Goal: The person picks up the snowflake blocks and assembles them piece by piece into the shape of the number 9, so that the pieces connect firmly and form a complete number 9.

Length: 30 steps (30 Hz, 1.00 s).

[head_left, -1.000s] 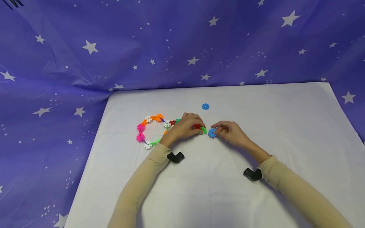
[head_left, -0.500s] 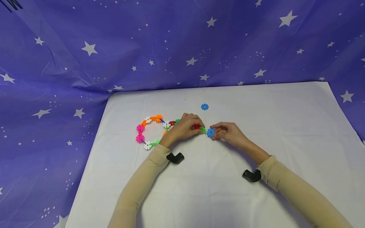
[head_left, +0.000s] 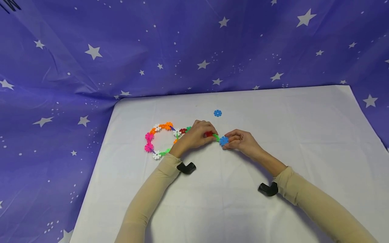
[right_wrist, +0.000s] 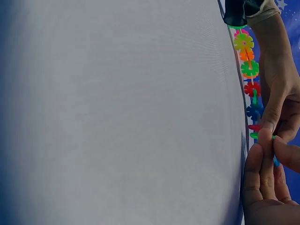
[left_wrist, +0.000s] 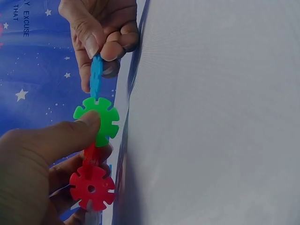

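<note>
In the left wrist view my left hand point(left_wrist: 33, 150) pinches a green notched snowflake disc point(left_wrist: 110, 125), thumb flat on its face. A red disc point(left_wrist: 99, 197) hangs linked below it, beside the curled fingers. My right hand point(head_left: 244, 143) pinches a blue disc point(head_left: 224, 140) between thumb and fingers. The edge of the blue disc meets the green disc's upper notch in the left wrist view. From under my left palm, linked discs run left to a ring of colourful discs point(head_left: 168, 126) on the table; part of the chain is hidden by the hand.
A loose blue disc point(head_left: 215, 113) lies on the white-covered table point(head_left: 273, 114) behind the hands. Black wrist mounts point(head_left: 186, 168) sit at both cuffs. A purple curtain with stars point(head_left: 170, 44) hangs behind the table.
My right hand has shifted slightly left, bringing the blue disc from a small gap up against the green one. My left hand has stayed nearly still.
</note>
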Each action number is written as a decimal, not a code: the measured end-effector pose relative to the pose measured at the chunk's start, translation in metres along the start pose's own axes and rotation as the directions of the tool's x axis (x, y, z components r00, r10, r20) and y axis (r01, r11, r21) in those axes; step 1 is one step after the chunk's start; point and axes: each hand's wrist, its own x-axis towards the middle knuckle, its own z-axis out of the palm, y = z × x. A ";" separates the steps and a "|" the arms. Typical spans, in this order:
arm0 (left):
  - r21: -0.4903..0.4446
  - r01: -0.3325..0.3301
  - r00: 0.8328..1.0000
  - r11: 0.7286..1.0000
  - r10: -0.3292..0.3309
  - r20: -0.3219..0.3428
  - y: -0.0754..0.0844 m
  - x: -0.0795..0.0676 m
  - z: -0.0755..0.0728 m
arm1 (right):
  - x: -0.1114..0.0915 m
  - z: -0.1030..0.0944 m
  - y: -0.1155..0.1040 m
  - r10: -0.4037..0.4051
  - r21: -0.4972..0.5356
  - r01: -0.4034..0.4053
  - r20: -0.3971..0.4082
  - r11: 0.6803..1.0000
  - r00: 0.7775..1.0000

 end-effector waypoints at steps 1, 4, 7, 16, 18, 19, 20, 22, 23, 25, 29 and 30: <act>0.002 -0.001 1.000 1.000 0.001 -0.002 0.000 0.000 0.000 | 0.000 0.000 0.000 0.005 0.014 -0.005 0.000 1.000 1.000; -0.001 -0.004 1.000 1.000 0.004 -0.005 0.000 0.000 0.000 | 0.001 0.001 0.000 0.015 0.038 -0.015 -0.006 0.999 1.000; -0.003 -0.005 1.000 1.000 0.005 -0.009 0.000 0.001 0.001 | 0.002 0.002 0.000 0.024 0.058 -0.024 -0.012 0.998 1.000; -0.005 -0.012 0.999 1.000 0.012 -0.037 -0.001 0.000 0.002 | 0.002 0.012 0.000 0.032 0.089 -0.029 -0.034 0.996 0.999; -0.016 -0.015 0.999 1.000 0.015 -0.042 -0.002 0.000 0.002 | 0.003 0.013 0.001 0.031 0.097 -0.027 -0.037 0.995 0.999; -0.024 -0.014 0.999 1.000 0.013 -0.040 -0.002 0.000 0.002 | 0.003 0.014 0.001 0.033 0.103 -0.029 -0.041 0.994 0.999; -0.032 -0.010 0.999 0.999 0.009 -0.035 -0.002 0.000 0.002 | 0.002 0.014 0.001 0.034 0.104 -0.030 -0.041 0.994 0.999; -0.046 0.005 1.000 0.999 -0.006 -0.019 -0.001 -0.001 0.001 | 0.003 0.015 0.001 0.039 0.099 -0.035 -0.043 0.995 0.998; -0.051 0.013 1.000 0.999 -0.014 -0.011 -0.001 -0.001 0.000 | 0.003 0.015 0.001 0.040 0.092 -0.036 -0.044 0.995 0.998; -0.056 0.022 1.000 0.998 -0.022 -0.003 -0.001 -0.001 -0.001 | 0.003 0.015 0.001 0.043 0.084 -0.039 -0.051 0.996 0.998; -0.087 -0.009 1.000 0.996 0.007 -0.026 -0.003 -0.001 0.000 | 0.004 0.016 0.002 0.036 0.067 -0.031 -0.062 0.997 0.997; -0.103 -0.029 0.999 0.994 0.025 -0.040 -0.004 0.000 0.000 | 0.004 0.017 0.002 0.033 0.067 -0.028 -0.067 0.997 0.997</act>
